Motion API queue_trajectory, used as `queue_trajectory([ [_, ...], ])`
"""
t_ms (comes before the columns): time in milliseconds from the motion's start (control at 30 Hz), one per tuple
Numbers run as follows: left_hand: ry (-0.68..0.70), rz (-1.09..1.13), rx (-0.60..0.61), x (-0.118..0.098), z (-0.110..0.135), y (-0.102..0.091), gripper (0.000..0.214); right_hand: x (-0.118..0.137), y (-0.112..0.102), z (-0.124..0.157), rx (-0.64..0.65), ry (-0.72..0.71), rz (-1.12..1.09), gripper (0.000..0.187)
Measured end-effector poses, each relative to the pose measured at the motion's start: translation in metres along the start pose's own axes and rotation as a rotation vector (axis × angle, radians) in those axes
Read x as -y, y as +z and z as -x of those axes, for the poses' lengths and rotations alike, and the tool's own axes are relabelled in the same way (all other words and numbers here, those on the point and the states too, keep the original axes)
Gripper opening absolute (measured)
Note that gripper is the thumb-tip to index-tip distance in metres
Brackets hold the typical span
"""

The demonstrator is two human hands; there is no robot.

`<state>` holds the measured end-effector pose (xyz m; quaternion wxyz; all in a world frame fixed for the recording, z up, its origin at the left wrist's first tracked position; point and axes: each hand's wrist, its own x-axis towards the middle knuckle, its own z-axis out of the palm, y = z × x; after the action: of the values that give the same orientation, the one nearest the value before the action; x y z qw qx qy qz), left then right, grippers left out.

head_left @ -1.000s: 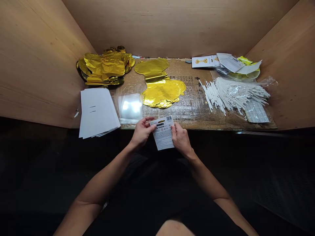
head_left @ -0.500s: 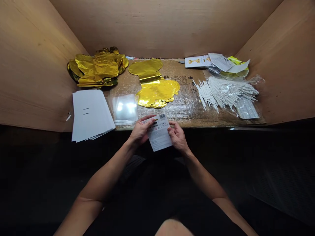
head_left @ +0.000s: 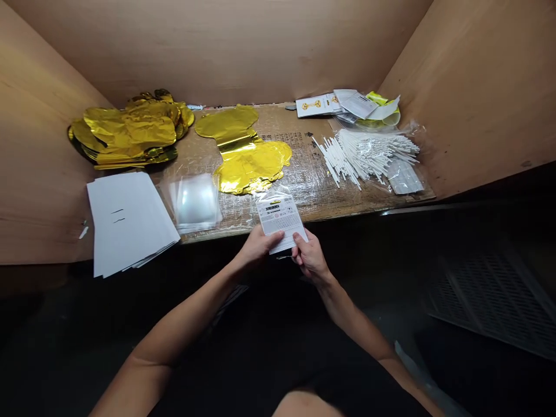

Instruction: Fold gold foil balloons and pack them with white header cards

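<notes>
Both thumbs press on the lower part of a printed white packaging card (head_left: 283,217), which has small text, symbols and a hang slot near its top. Clear plastic shines just above the card's upper edge. My left hand (head_left: 259,243) grips the lower left side, and my right hand (head_left: 310,252) grips the lower right corner with its fingers curled beneath. Beyond the card lie gold foil balloons (head_left: 254,162), flat on the cardboard. Clear plastic bags (head_left: 196,200) are stacked left of the card.
A pile of gold foil balloons (head_left: 130,133) sits at the back left, behind white paper sheets (head_left: 130,223) that overhang the front edge. White sticks (head_left: 369,153) spill from a bag on the right, with printed cards (head_left: 317,105) behind. Wooden panels (head_left: 473,98) enclose the bench.
The card has turned more upright, and clear plastic now shows at its top. My hands have slid to its lower end. The camera view has shifted right.
</notes>
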<state>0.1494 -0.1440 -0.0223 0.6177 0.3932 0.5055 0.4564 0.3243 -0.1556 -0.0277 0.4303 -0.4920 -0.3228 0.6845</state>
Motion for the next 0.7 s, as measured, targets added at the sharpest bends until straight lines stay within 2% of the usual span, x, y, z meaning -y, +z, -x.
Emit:
queue_trajectory([
  [67,0.231,-0.300,-0.151,-0.006,-0.009,-0.008,0.064,-0.001,-0.009,-0.004,-0.066,-0.005,0.041,0.045],
  [100,0.356,-0.444,-0.162,-0.010,-0.015,-0.011,0.070,-0.003,-0.014,-0.007,-0.101,-0.013,0.063,0.045],
  [133,0.467,-0.576,-0.098,-0.012,-0.020,-0.012,0.074,-0.004,-0.018,-0.009,-0.132,-0.025,0.079,0.046],
  [167,0.553,-0.701,0.032,-0.014,-0.025,-0.013,0.076,-0.006,-0.022,-0.012,-0.151,-0.032,0.089,0.047],
  [233,0.658,-0.940,0.301,-0.014,-0.035,-0.011,0.072,-0.009,-0.029,-0.018,-0.162,-0.030,0.093,0.050],
  [267,0.690,-1.054,0.378,-0.013,-0.038,-0.009,0.070,-0.011,-0.031,-0.020,-0.158,-0.022,0.090,0.052],
  [300,0.715,-1.159,0.412,-0.011,-0.042,-0.007,0.069,-0.013,-0.033,-0.022,-0.151,-0.017,0.087,0.054],
  [367,0.756,-1.318,0.401,-0.008,-0.047,-0.003,0.067,-0.015,-0.037,-0.025,-0.140,-0.033,0.076,0.057],
  [433,0.798,-1.389,0.368,-0.005,-0.052,-0.001,0.065,-0.018,-0.040,-0.027,-0.129,-0.079,0.047,0.057],
  [567,0.845,-1.367,0.290,-0.002,-0.064,-0.004,0.061,-0.025,-0.046,-0.030,-0.073,-0.176,-0.012,0.059],
  [700,0.856,-1.323,0.289,-0.003,-0.071,-0.010,0.053,-0.039,-0.048,-0.033,-0.027,-0.183,-0.015,0.062],
])
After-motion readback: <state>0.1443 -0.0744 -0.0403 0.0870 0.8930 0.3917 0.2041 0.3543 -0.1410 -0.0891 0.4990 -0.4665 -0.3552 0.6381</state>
